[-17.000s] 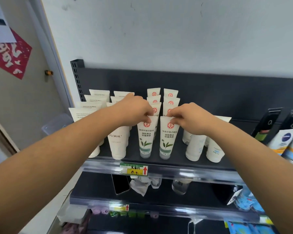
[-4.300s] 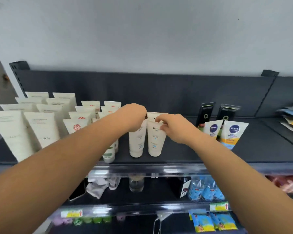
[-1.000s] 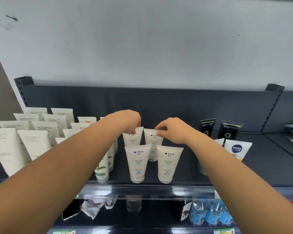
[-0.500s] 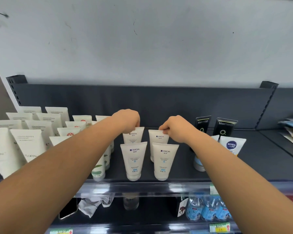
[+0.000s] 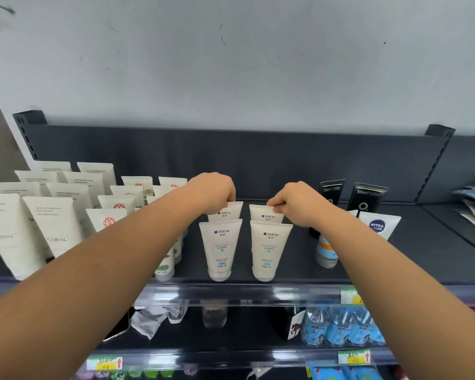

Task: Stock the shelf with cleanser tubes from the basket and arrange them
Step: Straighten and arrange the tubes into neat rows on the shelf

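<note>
Fingers [image 5: 229, 196] of L hand [image 5: 210, 191] and R hand [image 5: 296, 204] pinch tops of far cleanser tubes [image 5: 266, 215] on shelf [image 5: 428, 242], behind near pair [image 5: 220, 249]; 2nd row new vs secs ago, so stocking's advancing.

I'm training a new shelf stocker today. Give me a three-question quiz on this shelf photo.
1. True or false: the left hand pinches a rear Manting tube.
2. How many Manting tubes stand on the top shelf?
3. Which stands to the right of the right hand? A) Floral tube B) Nivea tube C) water bottle
Key: 1 true; 2 four; 3 B.
</note>
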A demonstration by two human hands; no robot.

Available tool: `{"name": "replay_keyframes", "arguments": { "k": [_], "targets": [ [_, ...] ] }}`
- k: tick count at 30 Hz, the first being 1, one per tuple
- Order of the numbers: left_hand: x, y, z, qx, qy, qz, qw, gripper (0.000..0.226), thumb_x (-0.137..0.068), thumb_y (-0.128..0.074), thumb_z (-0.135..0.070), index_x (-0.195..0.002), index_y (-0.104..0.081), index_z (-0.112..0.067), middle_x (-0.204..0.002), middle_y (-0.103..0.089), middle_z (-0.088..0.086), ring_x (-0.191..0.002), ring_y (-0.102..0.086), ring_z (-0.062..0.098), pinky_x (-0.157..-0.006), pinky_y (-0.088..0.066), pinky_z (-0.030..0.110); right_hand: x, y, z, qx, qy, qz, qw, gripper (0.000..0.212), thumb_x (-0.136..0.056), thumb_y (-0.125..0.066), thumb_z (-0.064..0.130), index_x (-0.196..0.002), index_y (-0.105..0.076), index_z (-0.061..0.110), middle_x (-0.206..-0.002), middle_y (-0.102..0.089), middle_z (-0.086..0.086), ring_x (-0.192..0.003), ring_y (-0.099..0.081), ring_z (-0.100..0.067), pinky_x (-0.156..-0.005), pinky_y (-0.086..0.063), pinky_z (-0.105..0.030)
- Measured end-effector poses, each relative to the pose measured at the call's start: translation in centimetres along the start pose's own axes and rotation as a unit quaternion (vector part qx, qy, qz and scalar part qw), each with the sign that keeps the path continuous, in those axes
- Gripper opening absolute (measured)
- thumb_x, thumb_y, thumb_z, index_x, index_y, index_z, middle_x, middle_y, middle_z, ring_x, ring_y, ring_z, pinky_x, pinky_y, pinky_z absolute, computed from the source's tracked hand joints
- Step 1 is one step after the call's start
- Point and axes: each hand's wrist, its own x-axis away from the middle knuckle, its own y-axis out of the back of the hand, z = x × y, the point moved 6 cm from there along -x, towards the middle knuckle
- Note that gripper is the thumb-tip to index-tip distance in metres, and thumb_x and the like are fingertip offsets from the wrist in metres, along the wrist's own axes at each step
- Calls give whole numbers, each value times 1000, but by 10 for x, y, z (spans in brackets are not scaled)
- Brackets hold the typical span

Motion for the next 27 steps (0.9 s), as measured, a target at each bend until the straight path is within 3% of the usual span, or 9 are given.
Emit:
{"name": "replay_keyframes", "arguments": {
  "k": [4, 9, 21, 24, 27],
  "targets": [
    [3, 2, -1, 8, -14, 3, 1000, 26, -94, -54, -12, -111, -69, -24, -107, -69, -4, -97, -62, 20, -85, -54, 37, 4, 2, 0, -16, -2, 7, 1000, 27, -95, -55, 10, -112, -74, 19, -109, -73, -5, -104, -63, -23, -91, -51, -34],
    [6, 1, -3, 15, -20, 0, 1000, 25, -95, -53, -14, -112, -70, -23, -108, -70, -3, -96, -63, 19, -86, -54, 36, 5, 1, -1, -18, 1, 4, 1000, 28, -96, -54, 12, -116, -72, 21, -111, -72, 0, -103, -63, -20, -84, -41, -22],
    [13, -2, 0, 39, -23, -16, 999, 31, -95, -50, -13, -114, -71, -25, -113, -69, -7, -97, -63, 18, -80, -52, 31, 6, -4, -4, -13, -18, -17, 1000, 28, -94, -53, 9, -103, -77, 22, -101, -74, -5, -96, -65, -25, -85, -55, -40],
    [14, -2, -1, 37, -22, -17, 999, 32, -95, -49, -12, -113, -71, -26, -111, -69, -7, -94, -63, 17, -73, -50, 29, 4, -5, -4, 4, -16, -13, 1000, 27, -93, -51, 9, -99, -76, 17, -101, -73, -9, -97, -65, -28, -84, -55, -42],
    [13, -4, -1, 37, -12, -19, 999, 34, -94, -48, -10, -109, -73, -27, -108, -70, -6, -93, -64, 20, -78, -55, 34, 4, -6, -2, 10, -10, -14, 1000, 29, -93, -50, 8, -98, -77, 19, -98, -73, -6, -93, -65, -27, -82, -56, -40]
  ]
}}
